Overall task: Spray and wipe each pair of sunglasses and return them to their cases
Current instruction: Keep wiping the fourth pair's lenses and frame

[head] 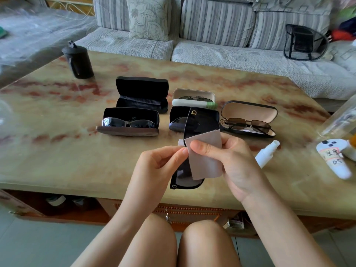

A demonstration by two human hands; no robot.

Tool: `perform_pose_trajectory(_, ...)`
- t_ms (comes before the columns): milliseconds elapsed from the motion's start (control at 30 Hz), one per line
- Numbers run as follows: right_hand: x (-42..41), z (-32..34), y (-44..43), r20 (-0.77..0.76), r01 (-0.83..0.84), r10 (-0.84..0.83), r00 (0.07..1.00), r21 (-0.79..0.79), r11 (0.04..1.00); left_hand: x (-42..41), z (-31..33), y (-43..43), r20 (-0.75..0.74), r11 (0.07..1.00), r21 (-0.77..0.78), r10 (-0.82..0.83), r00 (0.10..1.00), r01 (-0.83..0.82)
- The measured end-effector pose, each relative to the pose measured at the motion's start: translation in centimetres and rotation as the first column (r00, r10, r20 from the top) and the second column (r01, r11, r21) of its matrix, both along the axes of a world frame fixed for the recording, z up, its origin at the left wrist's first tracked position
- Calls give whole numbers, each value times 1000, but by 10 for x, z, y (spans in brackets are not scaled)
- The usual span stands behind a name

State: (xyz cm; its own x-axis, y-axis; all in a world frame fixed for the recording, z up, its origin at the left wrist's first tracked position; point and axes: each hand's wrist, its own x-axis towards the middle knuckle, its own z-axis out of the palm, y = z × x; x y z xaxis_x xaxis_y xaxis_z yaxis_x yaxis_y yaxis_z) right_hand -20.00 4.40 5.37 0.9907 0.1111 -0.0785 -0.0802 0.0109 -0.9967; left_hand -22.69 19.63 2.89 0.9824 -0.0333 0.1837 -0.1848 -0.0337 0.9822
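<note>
Right now both hands hold one pair of black sunglasses (187, 170) upright above the near table (57, 160) edge, long axis running away from the person. Left hand (159, 162) pinches the frame's left edge; right hand (231, 160) grips a grey cloth (206, 162) folded over the middle, thumb pressing it to the lens. Its likely home, the empty black case (141, 94), lies ahead and left, nearer the left hand. Spray (266, 153) lies just right of the right wrist. Cloth hides the bridge and most of one lens; the arms cannot be made out
</note>
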Motion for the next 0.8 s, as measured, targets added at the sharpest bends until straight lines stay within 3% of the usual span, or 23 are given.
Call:
perform_pose_trajectory(267,0,1,-5,14,-44,44,999,16,999,1,-4,4,-5,1000,1,22,1000,-22)
perform_pose_trajectory(533,1,4,-2,-2,98,-98,995,23,995,1,-1,-1,5,999,32,25,1000,-26)
perform_pose_trajectory(800,5,5,-8,-14,-39,41,999,151,988,-1,3,-1,-24,1000,-10,-1,1000,1)
